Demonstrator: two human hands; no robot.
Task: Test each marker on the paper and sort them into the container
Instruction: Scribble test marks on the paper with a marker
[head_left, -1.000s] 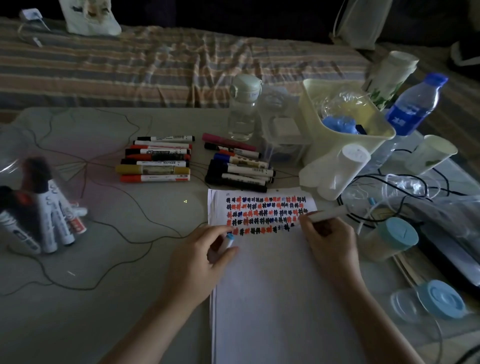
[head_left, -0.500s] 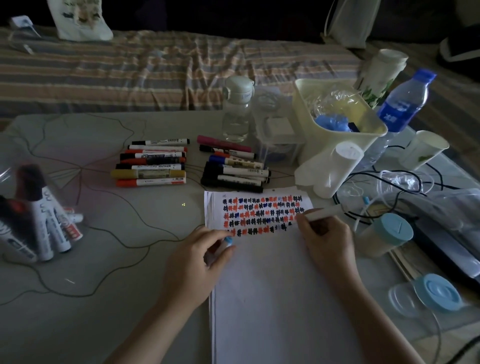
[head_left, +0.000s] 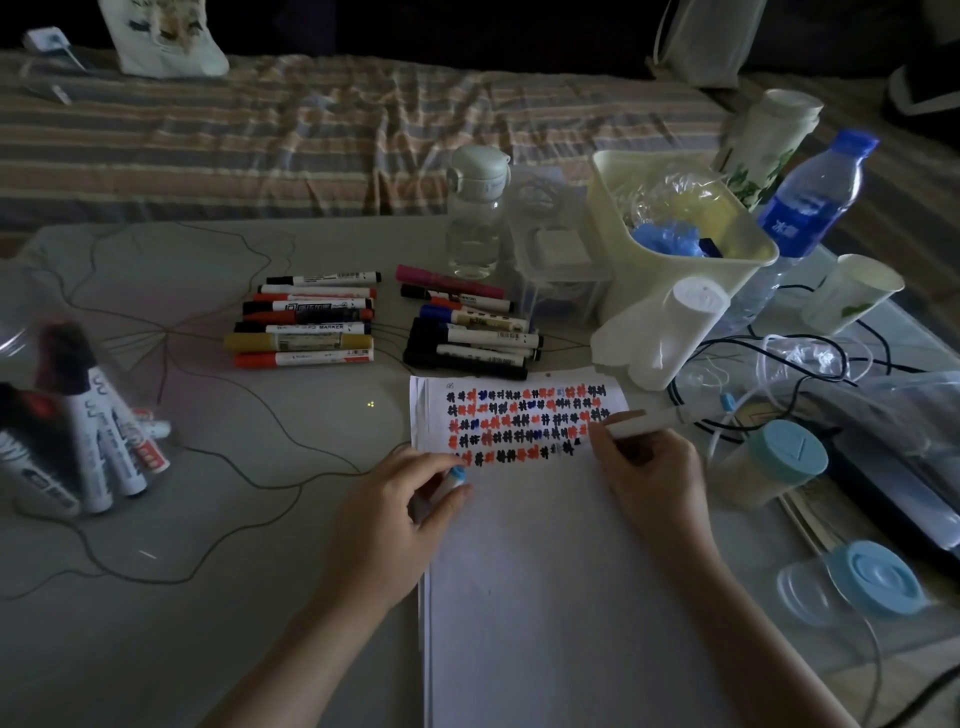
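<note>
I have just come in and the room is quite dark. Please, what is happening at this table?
A person is testing markers on a sheet of paper. The right hand holds a white marker with its tip at the rows of black, red and blue test marks. The left hand pinches a light blue cap at the paper's left edge. Two groups of markers lie beyond the paper, and more stand in a clear container at the left.

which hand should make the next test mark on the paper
Right. The right hand already grips the uncapped marker with its tip on the paper at the end of the last row. The left hand holds only the blue cap.
</note>
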